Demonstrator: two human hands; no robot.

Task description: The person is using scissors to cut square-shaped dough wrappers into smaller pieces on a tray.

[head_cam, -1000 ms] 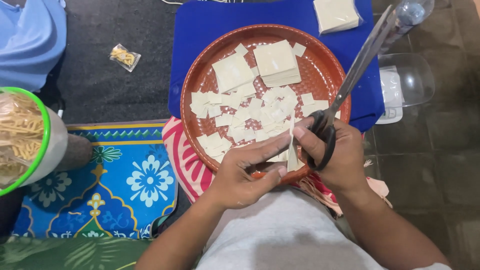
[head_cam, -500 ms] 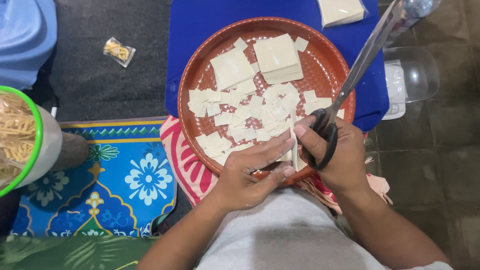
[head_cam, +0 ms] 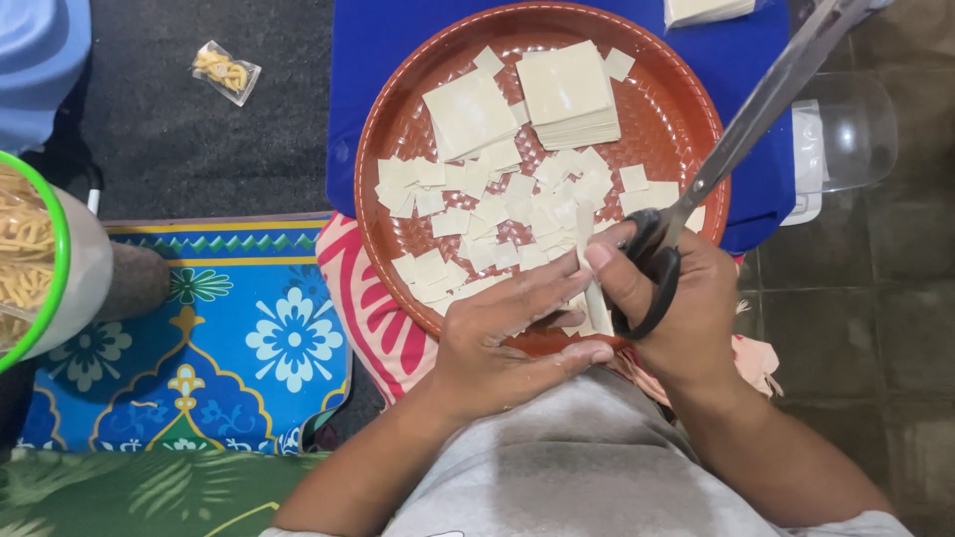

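Observation:
A round brown tray (head_cam: pixel 686 109) rests on a blue cloth in front of me. It holds two stacks of pale square dough sheets (head_cam: pixel 569 91) and several small cut squares (head_cam: pixel 497 214). My right hand (head_cam: pixel 668 310) grips black-handled scissors (head_cam: pixel 736 149), whose long metal blades point up and to the right. The same hand's thumb and fingers pinch a narrow pale dough strip (head_cam: pixel 589 267) that stands over the tray's near rim. My left hand (head_cam: pixel 502 336) lies next to it, fingers stretched toward the strip and touching it near its lower end.
A blue cloth (head_cam: pixel 368 70) lies under the tray. A green-rimmed container of thin yellow sticks (head_cam: pixel 30 259) is at left. A small clear packet (head_cam: pixel 225 70) lies on dark floor. A clear plastic lid (head_cam: pixel 846 134) sits at right. A blue floral mat (head_cam: pixel 229 338) covers the lower left.
My hands have stayed close together at the tray's near rim; the left fingers have slid along the strip. The view has shifted slightly, so the tray sits higher in frame.

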